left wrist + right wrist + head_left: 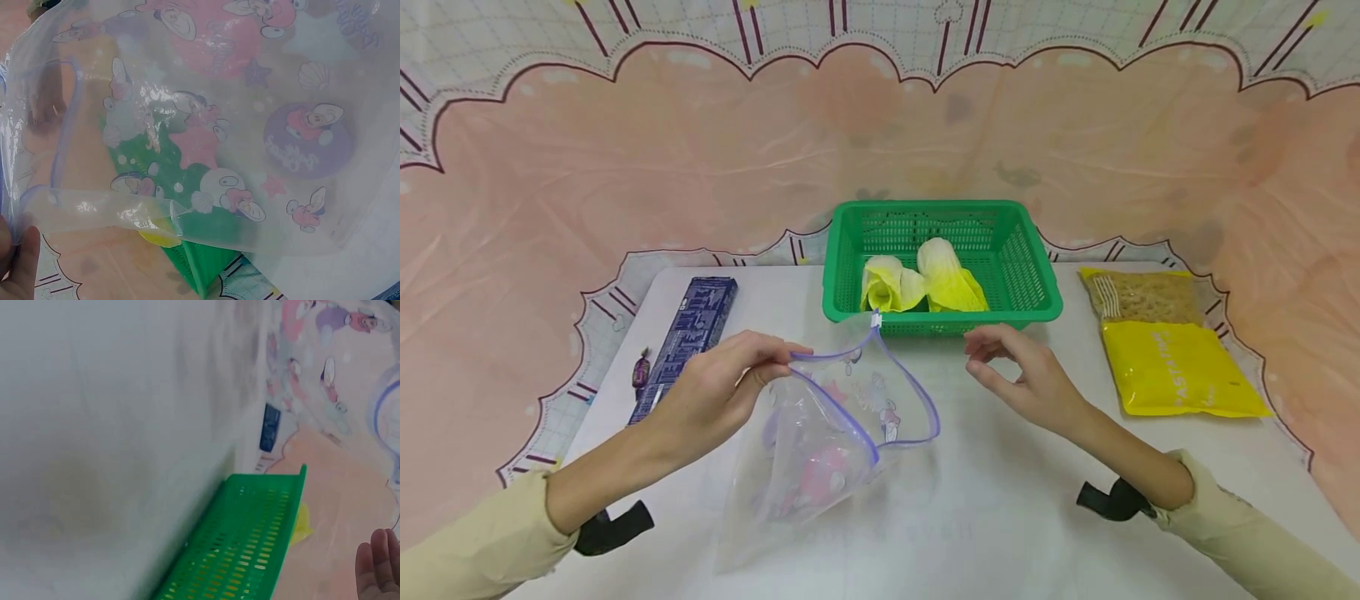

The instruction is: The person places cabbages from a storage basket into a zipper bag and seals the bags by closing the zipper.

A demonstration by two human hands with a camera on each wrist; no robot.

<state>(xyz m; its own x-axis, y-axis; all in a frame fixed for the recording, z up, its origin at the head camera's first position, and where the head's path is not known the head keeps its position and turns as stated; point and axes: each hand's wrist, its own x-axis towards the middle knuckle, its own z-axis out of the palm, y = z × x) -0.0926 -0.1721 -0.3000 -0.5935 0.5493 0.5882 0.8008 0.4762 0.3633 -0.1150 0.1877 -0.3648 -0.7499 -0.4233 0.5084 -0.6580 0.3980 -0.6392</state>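
Observation:
A clear zip bag (820, 467) with a purple zip edge and printed cartoon figures hangs with its mouth spread. My left hand (722, 383) pinches the bag's rim at the left corner between thumb and fingers. To the right of the bag, my right hand (1026, 375) hovers in front of the basket with fingers loosely bent and nothing in them. Two pieces of pale yellow-green cabbage, one at the left (889, 283) and one at the right (947, 275), lie in the green basket (1045, 308). The left wrist view shows the printed bag (250, 137) hanging across the basket.
On the left of the white table (970, 533) lie a dark blue box (692, 321) and a small purple wrapped candy (641, 371). A yellow pasta pack (1172, 367) is at the right. A patterned peach cloth (722, 158) covers the wall behind.

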